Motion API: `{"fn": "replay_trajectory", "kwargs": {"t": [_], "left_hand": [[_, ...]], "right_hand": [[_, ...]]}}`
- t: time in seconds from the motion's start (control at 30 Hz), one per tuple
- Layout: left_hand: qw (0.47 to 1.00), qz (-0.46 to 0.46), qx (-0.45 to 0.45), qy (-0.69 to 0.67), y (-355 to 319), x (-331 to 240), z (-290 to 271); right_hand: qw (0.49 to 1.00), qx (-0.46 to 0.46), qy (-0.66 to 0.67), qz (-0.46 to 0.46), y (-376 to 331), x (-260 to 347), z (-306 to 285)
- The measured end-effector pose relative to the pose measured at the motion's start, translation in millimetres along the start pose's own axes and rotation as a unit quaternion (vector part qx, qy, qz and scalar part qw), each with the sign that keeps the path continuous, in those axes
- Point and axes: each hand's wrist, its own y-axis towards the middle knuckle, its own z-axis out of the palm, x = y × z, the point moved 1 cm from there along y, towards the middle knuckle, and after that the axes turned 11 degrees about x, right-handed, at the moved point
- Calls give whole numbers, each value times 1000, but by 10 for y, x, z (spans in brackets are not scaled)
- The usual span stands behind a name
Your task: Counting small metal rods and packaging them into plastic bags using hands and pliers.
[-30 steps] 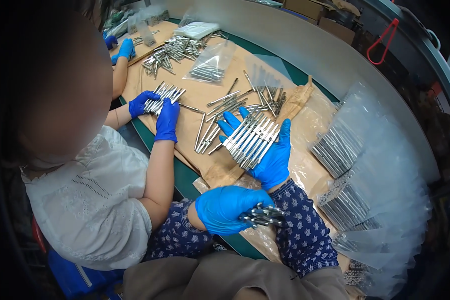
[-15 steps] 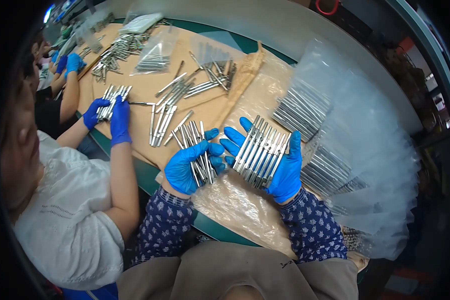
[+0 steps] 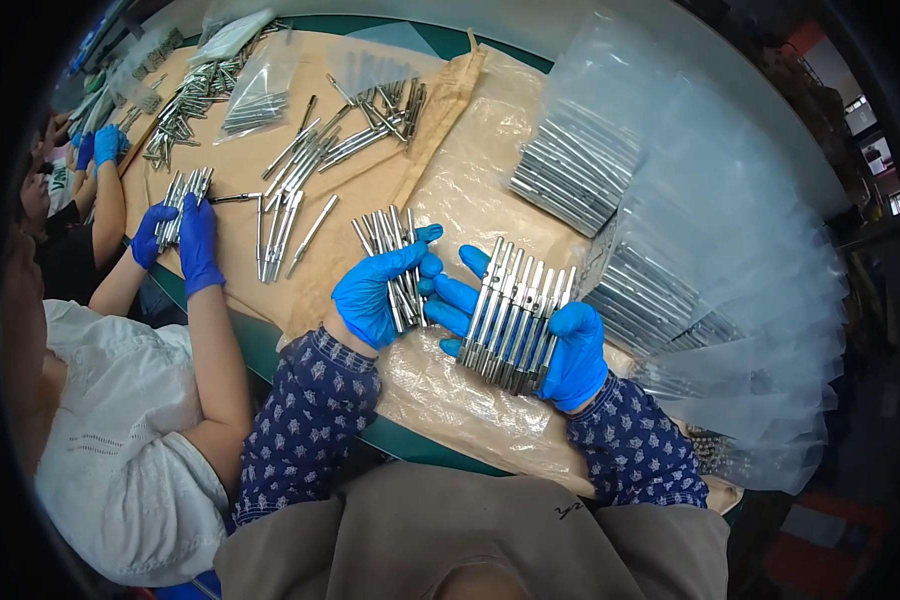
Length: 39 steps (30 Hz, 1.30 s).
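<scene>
Both my hands wear blue gloves. My left hand (image 3: 375, 290) grips a small fan of silver metal rods (image 3: 395, 255) that stick up past my fingers. My right hand (image 3: 560, 345) lies palm up and holds a flat row of several metal rods (image 3: 515, 315) side by side across the palm. The two hands almost touch above a brown paper sheet (image 3: 470, 190) on the green table (image 3: 260, 345).
Loose rods (image 3: 300, 170) lie scattered on the paper ahead. Clear bags of packed rods (image 3: 630, 250) pile up at the right. A co-worker at my left holds rods in blue-gloved hands (image 3: 185, 235); another person's gloved hand (image 3: 105, 145) works farther back.
My left hand rose from my lap with a bunch of rods and came up beside my right hand. The view swung left and nearer to the table.
</scene>
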Motion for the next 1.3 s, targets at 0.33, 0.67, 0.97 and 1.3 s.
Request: {"fn": "replay_trajectory", "kwargs": {"t": [0.33,0.67,0.97,1.3], "left_hand": [[997,-36,-49,43,-26,86,197],[996,-73,31,-44,-105,175,111],[997,-61,29,-39,-91,174,144],[995,-45,75,49,-159,128,224]], "right_hand": [[999,-41,20,10,-40,41,9],[993,-83,-80,-36,7,92,55],[997,-35,-44,-48,-3,95,68],[997,-56,-45,33,-91,170,101]]}}
